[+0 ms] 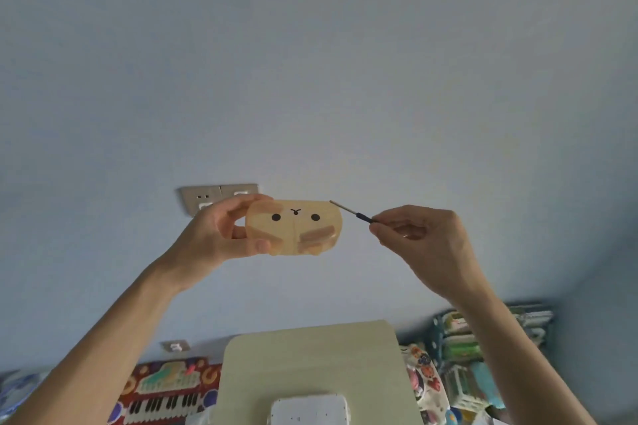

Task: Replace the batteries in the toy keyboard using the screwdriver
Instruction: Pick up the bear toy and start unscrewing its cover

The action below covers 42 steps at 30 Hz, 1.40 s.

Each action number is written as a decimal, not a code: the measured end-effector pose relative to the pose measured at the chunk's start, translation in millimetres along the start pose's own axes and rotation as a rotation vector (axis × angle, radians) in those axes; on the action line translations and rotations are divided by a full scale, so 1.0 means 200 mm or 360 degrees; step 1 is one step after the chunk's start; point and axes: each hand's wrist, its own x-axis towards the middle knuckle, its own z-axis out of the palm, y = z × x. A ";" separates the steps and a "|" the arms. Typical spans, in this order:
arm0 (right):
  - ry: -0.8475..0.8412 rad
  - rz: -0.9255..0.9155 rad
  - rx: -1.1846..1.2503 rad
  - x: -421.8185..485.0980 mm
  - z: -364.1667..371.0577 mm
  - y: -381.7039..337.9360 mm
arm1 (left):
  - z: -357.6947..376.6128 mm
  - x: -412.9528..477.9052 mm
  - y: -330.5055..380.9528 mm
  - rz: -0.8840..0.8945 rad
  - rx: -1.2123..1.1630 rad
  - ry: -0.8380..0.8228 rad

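Head view: both bare arms reach up and forward toward a pale blue wall.
Nearest, bottom edge: a white toy keyboard underside (308, 410) lies on a pale table (310, 359), apart from both hands.
Left of table: a red box (169, 390) printed with piano keys.
Right of table: a patterned bag (425, 383) and stacked packets (483, 348).
Left hand (221, 235): closed around the left end of a tan case with a printed face (297, 228), thumb under, fingers over.
Right hand (424, 238): fingertips pinch the dark handle of a small screwdriver (352, 211), tip pointing left, just beside the case's upper right corner; whether they touch cannot be told.
Farthest: a wall socket (215, 198) behind the left hand.
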 end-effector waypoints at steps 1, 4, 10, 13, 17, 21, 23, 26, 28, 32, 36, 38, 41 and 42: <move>0.0055 -0.0011 -0.0019 -0.03 -0.06 -0.03 | 0.03 0.02 0.05 0.0027 -0.0020 -0.0040; 0.0240 0.0006 -0.0069 -0.16 -0.24 -0.09 | 0.18 0.08 0.16 0.0091 -0.0045 -0.0201; 0.0711 0.0107 -0.0207 -0.59 -0.70 -0.09 | 0.75 0.23 0.29 0.0182 -0.0067 -0.0689; 0.0954 0.0196 -0.0306 -0.88 -0.97 -0.05 | 1.16 0.28 0.34 0.0236 -0.0093 -0.0943; 0.1262 0.0321 -0.0530 -1.33 -1.35 -0.01 | 1.82 0.26 0.42 0.0282 -0.0161 -0.1274; 0.1524 0.0428 -0.0775 -1.79 -1.75 0.07 | 2.53 0.16 0.49 0.0306 -0.0205 -0.1586; 0.1633 0.0473 -0.0847 -2.00 -1.94 0.12 | 2.87 0.09 0.53 0.0320 -0.0212 -0.1710; 0.1749 0.0520 -0.0902 -2.27 -2.22 0.19 | 3.37 -0.03 0.60 0.0332 -0.0222 -0.1861; 0.1823 0.0509 -0.0936 -2.42 -2.42 0.23 | 3.66 -0.10 0.64 0.0302 -0.0269 -0.1896; 0.1917 0.0541 -0.0979 -2.65 -2.80 0.35 | 4.21 -0.19 0.70 0.0267 -0.0347 -0.1982; 0.1968 0.0610 -0.1026 -2.80 -3.14 0.51 | 4.69 -0.22 0.76 0.0307 -0.0361 -0.2081; 0.1990 0.0644 -0.1037 -2.86 -3.33 0.61 | 4.94 -0.21 0.77 0.0309 -0.0375 -0.2124; 0.2017 0.0691 -0.1054 -2.92 -3.64 0.79 | 5.31 -0.14 0.76 0.0316 -0.0363 -0.2154; 0.2039 0.0703 -0.1059 -2.93 -3.75 0.86 | 5.44 -0.11 0.76 0.0331 -0.0357 -0.2168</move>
